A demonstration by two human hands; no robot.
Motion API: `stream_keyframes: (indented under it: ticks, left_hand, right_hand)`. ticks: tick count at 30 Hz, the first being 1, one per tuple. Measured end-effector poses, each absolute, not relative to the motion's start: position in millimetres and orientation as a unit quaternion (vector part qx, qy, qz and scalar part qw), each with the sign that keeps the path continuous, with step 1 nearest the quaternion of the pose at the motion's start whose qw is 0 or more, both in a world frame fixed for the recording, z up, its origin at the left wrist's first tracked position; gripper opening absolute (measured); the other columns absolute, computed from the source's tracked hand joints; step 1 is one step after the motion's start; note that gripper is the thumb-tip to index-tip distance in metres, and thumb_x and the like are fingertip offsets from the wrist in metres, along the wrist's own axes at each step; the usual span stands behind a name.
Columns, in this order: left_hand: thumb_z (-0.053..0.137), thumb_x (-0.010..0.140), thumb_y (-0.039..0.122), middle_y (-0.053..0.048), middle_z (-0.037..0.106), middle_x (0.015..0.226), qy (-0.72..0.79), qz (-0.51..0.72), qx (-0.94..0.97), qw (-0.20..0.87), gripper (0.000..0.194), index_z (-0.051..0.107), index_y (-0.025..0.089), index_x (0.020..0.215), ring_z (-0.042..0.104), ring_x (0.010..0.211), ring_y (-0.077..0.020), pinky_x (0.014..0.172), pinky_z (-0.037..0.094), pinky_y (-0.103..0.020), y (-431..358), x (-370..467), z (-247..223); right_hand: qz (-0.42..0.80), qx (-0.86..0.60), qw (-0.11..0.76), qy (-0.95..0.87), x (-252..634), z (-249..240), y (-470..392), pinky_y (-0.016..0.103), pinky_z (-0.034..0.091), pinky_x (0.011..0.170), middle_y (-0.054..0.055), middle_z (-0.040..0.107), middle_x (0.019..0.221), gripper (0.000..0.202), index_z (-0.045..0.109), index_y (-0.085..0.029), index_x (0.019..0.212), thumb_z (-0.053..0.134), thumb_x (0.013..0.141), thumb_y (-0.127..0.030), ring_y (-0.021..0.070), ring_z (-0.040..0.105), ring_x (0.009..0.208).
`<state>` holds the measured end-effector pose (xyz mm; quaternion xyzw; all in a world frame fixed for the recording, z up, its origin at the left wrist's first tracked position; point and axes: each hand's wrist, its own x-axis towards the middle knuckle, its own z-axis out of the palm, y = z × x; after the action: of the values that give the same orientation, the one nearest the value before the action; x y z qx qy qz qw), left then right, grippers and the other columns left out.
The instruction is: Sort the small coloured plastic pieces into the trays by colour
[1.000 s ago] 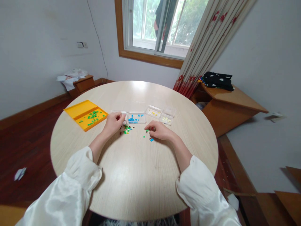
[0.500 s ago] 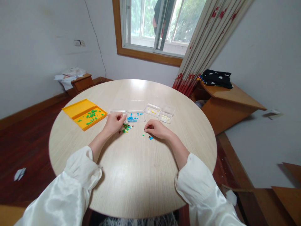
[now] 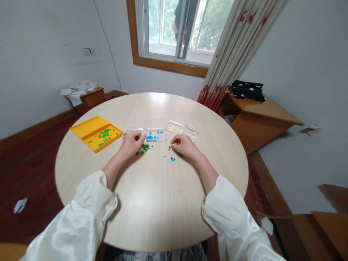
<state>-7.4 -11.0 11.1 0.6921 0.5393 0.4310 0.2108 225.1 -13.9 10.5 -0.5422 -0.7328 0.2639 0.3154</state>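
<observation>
My left hand (image 3: pixel 132 143) is closed, thumb against curled fingers, beside a mixed pile of small green, brown, blue and yellow plastic pieces (image 3: pixel 145 148). Whatever it may hold is hidden. Across from it, my right hand (image 3: pixel 183 145) is pinched just above the table; I cannot make out anything between its fingertips. A few loose green and brown bits lie right under those fingertips. Closer to me are a blue piece (image 3: pixel 173 159) with a brown one touching it. Behind the hands, a clear box (image 3: pixel 156 140) holds blue pieces.
An open yellow case (image 3: pixel 98 125) with green pieces lies at the left. More clear boxes stand at the back: one with yellow pieces (image 3: pixel 175 129), one with pale pieces partly behind my right hand, and one (image 3: pixel 135 129) behind my left hand. All rest on a round table (image 3: pixel 152 195).
My right hand has shifted slightly right and away from me, uncovering small green and brown bits near its fingertips. My left hand stays by the pile. The view has turned slightly.
</observation>
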Motion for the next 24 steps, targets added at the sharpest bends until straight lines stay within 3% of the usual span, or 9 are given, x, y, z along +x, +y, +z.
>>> stream_keyframes:
  ticks: [9, 14, 24]
  left_hand:
    - [0.047, 0.074, 0.036, 0.005, 0.034, 0.045, 0.543, 0.422, 0.702, 0.188, 0.034, 0.037, 0.019, 0.046, 0.033, 0.047, -0.0093, 0.048, 0.026, -0.023, -10.4, -6.1, 11.1]
    - [0.048, 0.074, 0.034, 0.005, 0.034, 0.044, 0.543, 0.417, 0.705, 0.183, 0.034, 0.037, 0.019, 0.046, 0.034, 0.047, -0.0094, 0.049, 0.026, -0.023, -11.7, -5.5, 12.1]
    - [0.05, 0.076, 0.033, 0.004, 0.039, 0.044, 0.526, 0.421, 0.707, 0.215, 0.034, 0.04, 0.019, 0.047, 0.037, 0.045, -0.0097, 0.047, 0.028, -0.024, -13.6, -3.1, 11.1]
  right_hand:
    - [0.231, -0.484, 0.268, -0.8, 227.9, 12.8, -15.0, 0.027, 0.046, 0.072, 0.006, 0.071, 0.085, 0.025, 0.073, -0.017, 0.082, 0.053, 0.074, -0.005, 0.0145, 0.062, 0.075]
    - [0.234, -0.483, 0.224, -0.814, 228.2, 14.2, -15.8, 0.026, 0.046, 0.07, 0.004, 0.071, 0.082, 0.025, 0.074, -0.017, 0.081, 0.055, 0.073, -0.004, 0.0145, 0.062, 0.073]
    - [0.231, -0.493, 0.242, -0.803, 221.9, 15.3, -18.4, 0.024, 0.041, 0.066, 0.003, 0.065, 0.071, 0.015, 0.068, -0.013, 0.075, 0.056, 0.073, -0.004, 0.0114, 0.054, 0.066]
